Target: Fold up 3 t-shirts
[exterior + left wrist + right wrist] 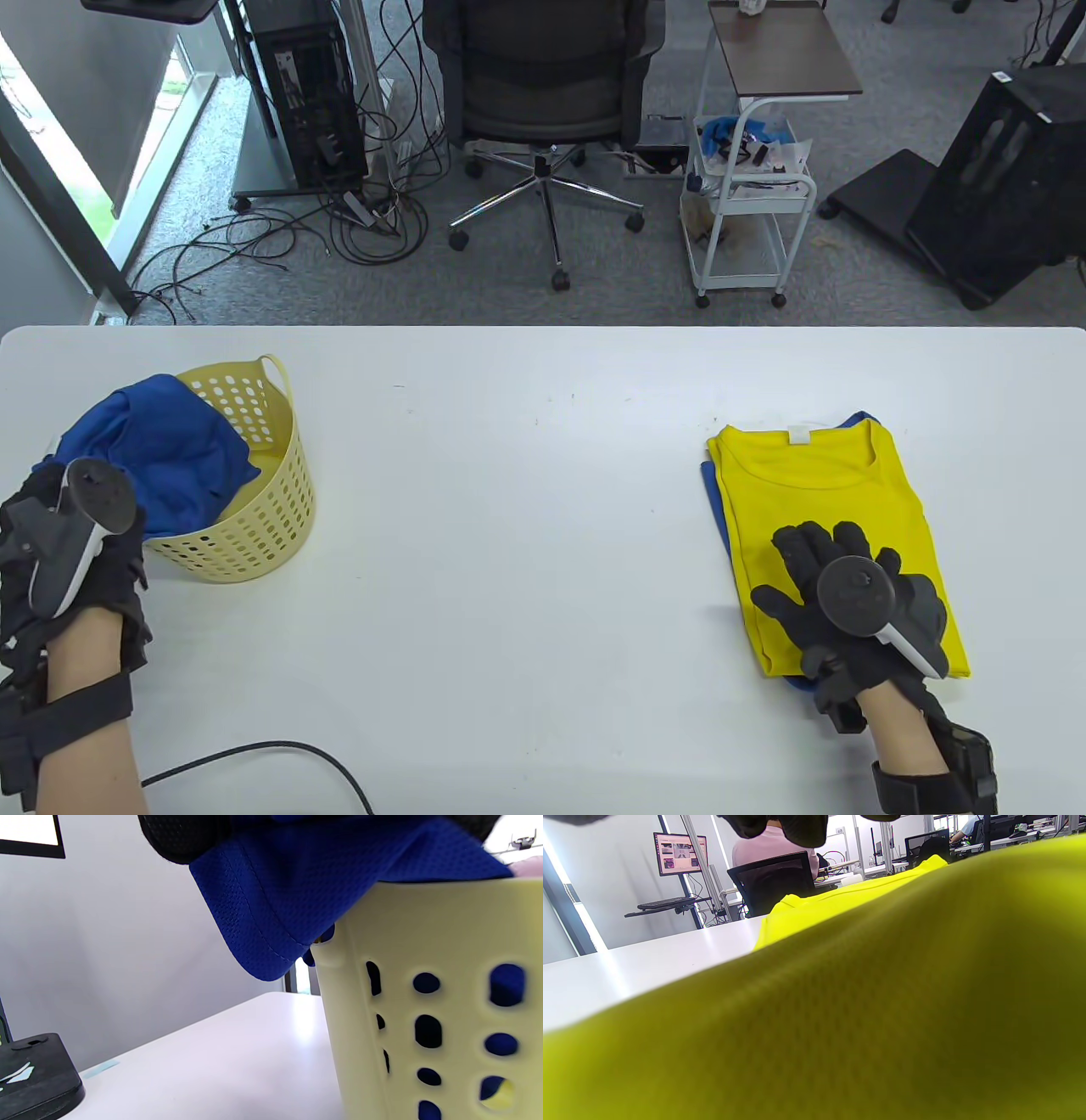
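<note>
1. Because the table view shows the left hand (64, 543) at the near-left rim of the yellow basket (280, 509), with the blue t-shirt (170, 450) bunched in and spilling over that rim, the main risk is the basket itself: it looks light, and a pull on the cloth could tip it or drag it along the worktop (509, 475) if a fold snags on the rim or the holes. From here I cannot tell how the left fingers lie, as the tracker covers them. On the right side the right hand (848, 594) lies flat, fingers spread, on the folded yellow t-shirt (814, 484), which sits on top of another folded blue one (861, 418), of which only edges show. If that hand slides as it lifts off, the top shirt could skew off the one beneath or its fold could spring open

2. In the left wrist view a hemmed edge of the blue t-shirt (271, 921) hangs over the basket (424, 955) wall from just under the glove at the top, so the hand seems to hold the cloth, though the fingers themselves are not shown. A one-point hold on the hem would likely bring the shirt out twisted

3. In the right wrist view the yellow t-shirt (882, 1005) fills the frame, close under the palm, fingertips (797, 827) just visible at the top
</note>
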